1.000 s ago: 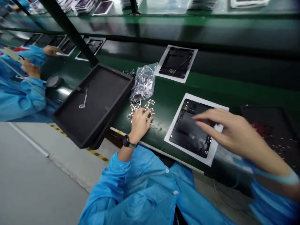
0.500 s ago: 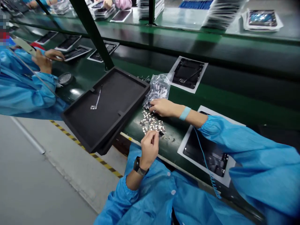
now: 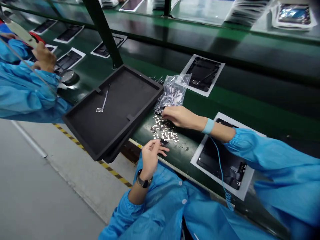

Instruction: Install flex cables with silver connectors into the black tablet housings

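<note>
Two bare hands at a green counter (image 3: pixel 190 103), both over a single loose heap of small metal parts (image 3: pixel 162 128): dozens of flat, bright pieces, too many to count, spread between a tray and the nearer panel.

Left hand (image 3: pixel 151 158), with one black wristwatch (image 3: pixel 143 181), low at the heap's near edge, thumb and fingers curled toward one small dark piece (image 3: pixel 163 142). Right hand (image 3: pixel 181 118), with one pale teal wrist strap (image 3: pixel 208 126), palm down, fingers together on the heap's far edge, just beside one clear plastic bag (image 3: pixel 173 91) packed with more such parts. Neither grip readable for certain: clamped or merely touching, impossible to tell from this angle.

One black foam-lined tray (image 3: pixel 135 75) left of the heap, overhanging the counter's edge, holding one thin metal-tipped ribbon part (image 3: pixel 103 101). Two dark tablet panels on white sheets close by: one (image 3: pixel 203 73) beyond the bag, one (image 3: pixel 221 163) beneath the right forearm, crossed by a coiled blue cord (image 3: pixel 221 170) from the wrist strap.

Farther left, a co-worker's two hands (image 3: pixel 43 56) in blue sleeves, apart from the heap, with at least four more panels (image 3: pixel 68 60) on white sheets along the counter.
</note>
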Demonstrator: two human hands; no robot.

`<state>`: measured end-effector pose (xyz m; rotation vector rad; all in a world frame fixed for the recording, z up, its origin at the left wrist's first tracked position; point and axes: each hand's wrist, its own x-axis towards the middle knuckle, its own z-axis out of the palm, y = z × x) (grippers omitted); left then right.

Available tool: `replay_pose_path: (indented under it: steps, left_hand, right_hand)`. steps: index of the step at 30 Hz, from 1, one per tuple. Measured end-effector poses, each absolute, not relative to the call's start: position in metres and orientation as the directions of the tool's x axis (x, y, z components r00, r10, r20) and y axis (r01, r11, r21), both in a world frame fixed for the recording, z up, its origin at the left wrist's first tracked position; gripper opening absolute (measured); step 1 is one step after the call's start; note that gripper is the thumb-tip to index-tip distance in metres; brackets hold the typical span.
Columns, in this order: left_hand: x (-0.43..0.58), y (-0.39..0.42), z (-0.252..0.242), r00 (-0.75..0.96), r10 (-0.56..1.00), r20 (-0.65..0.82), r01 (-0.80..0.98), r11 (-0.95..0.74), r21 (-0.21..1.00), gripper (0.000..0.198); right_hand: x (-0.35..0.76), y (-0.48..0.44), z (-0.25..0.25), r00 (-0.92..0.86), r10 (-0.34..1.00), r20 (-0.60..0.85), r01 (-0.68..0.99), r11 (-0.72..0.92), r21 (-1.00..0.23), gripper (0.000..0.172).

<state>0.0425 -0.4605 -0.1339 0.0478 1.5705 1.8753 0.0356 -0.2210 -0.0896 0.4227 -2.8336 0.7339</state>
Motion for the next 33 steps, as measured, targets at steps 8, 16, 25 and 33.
replay_pose_path:
  steps: [8,16,25,33]
  left_hand:
    - [0.038,-0.456,-0.134,-0.759,0.545,-0.356,-0.446,-0.038,0.894,0.032]
    - [0.063,-0.431,-0.138,-0.756,0.625,-0.197,-0.252,-0.001,0.968,0.029]
    - [0.079,-0.415,-0.126,-0.666,0.724,-0.181,-0.230,0.032,0.973,0.023]
    - [0.081,-0.419,-0.121,-0.659,0.721,-0.214,-0.209,0.098,0.973,0.021]
  right_hand:
    - [0.132,-0.247,-0.040,-0.865,0.501,0.033,-0.012,0.045,-0.999,0.024]
    - [0.197,-0.255,-0.098,-0.442,0.826,-0.349,-0.167,-0.458,-0.873,0.033]
    - [0.206,-0.274,-0.102,-0.417,0.865,-0.281,-0.254,-0.407,-0.878,0.033]
    - [0.203,-0.268,-0.100,-0.403,0.889,-0.216,-0.202,-0.317,-0.927,0.035]
